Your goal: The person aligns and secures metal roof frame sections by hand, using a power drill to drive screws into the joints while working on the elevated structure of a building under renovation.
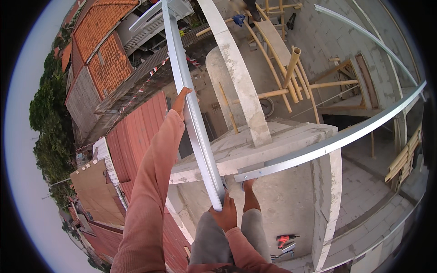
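A long silvery metal channel (196, 127) slants away from me, from my lap toward the far top of the view. My left hand (181, 102) is closed on its left edge partway along, with that arm stretched out. Close to my body, my right hand (225, 214) is wrapped round the channel's near end, where its fingers are partly hidden. A second metal channel (314, 151), with bolts at its near end, runs from beside my foot to the far right. That end rests at the top of a block wall (255, 157).
A red cordless drill (286, 239) lies on the lower slab at right. Beyond stand a narrow concrete beam (239, 75), bamboo scaffolding (291, 68) and another person's legs (253, 9). Red metal roofing (141, 132) lies far below on the left, past the wall's edge.
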{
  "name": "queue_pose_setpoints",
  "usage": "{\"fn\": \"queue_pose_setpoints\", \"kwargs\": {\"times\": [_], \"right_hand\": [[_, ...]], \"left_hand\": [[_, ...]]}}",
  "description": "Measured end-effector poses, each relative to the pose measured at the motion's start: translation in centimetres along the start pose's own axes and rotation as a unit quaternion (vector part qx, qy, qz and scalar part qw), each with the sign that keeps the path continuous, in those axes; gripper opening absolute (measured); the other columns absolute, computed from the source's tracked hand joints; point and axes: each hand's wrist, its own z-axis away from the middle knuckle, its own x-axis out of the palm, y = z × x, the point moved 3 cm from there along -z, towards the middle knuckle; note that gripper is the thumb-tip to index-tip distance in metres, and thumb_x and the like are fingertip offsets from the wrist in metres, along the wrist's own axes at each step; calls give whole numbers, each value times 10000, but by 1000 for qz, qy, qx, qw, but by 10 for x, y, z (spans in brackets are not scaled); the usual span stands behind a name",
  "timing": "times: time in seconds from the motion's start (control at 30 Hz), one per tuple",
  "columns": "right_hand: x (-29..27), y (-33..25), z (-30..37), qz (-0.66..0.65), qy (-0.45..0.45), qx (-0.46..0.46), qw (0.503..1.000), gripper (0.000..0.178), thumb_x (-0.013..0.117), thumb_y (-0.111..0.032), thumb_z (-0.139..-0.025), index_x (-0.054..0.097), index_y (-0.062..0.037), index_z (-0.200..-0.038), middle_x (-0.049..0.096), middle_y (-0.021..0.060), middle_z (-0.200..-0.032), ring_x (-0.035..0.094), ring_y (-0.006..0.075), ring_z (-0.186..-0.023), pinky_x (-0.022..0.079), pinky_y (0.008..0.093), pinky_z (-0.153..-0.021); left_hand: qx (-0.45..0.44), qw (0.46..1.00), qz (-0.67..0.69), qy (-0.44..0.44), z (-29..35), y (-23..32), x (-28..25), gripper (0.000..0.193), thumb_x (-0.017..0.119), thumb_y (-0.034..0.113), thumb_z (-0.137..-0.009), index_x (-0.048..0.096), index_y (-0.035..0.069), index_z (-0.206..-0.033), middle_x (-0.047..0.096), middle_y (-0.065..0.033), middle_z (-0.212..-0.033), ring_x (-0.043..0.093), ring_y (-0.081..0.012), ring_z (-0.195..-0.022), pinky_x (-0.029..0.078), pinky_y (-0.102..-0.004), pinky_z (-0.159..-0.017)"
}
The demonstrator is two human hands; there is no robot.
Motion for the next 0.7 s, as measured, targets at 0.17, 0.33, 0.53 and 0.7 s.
{"fn": "queue_pose_setpoints", "kwargs": {"times": [0.17, 0.33, 0.53, 0.7], "right_hand": [[-3, -4, -5, 10, -13, 18, 1000, 961, 801, -250, -697, 371, 19, -1513, 600, 294, -1186, 637, 476, -979, 547, 533, -838], [-7, -6, -11, 25, -32, 36, 999, 947, 795, -236, -700, 372, 39, -1502, 593, 299, -1205, 635, 482, -995, 546, 538, -846], [-4, -14, -22, 12, -1, -4, 1000, 915, 792, -205, -695, 391, 66, -1471, 549, 316, -1294, 631, 491, -1006, 549, 537, -856], [-13, -38, -44, -9, 4, -17, 1000, 876, 789, -192, -691, 427, 85, -1439, 564, 262, -1190, 619, 461, -1004, 523, 536, -886]], "left_hand": [[-2, 1000, -3, 14, -6, 2, 1, 631, 694, 506, -746, 596, 75, -1196, 680, -148, -837, 657, -239, -691, 549, -397, -651], [8, 999, -9, 29, -10, 2, 2, 665, 685, 494, -747, 580, 31, -1212, 684, -160, -845, 652, -250, -682, 550, -395, -644], [9, 1000, -7, 15, -20, 15, -6, 698, 683, 506, -735, 564, 33, -1234, 674, -149, -860, 649, -248, -689, 557, -416, -651], [24, 1000, 15, 4, -14, 45, 6, 745, 699, 571, -740, 562, 35, -1240, 662, -127, -871, 658, -254, -730, 590, -439, -697]]}}
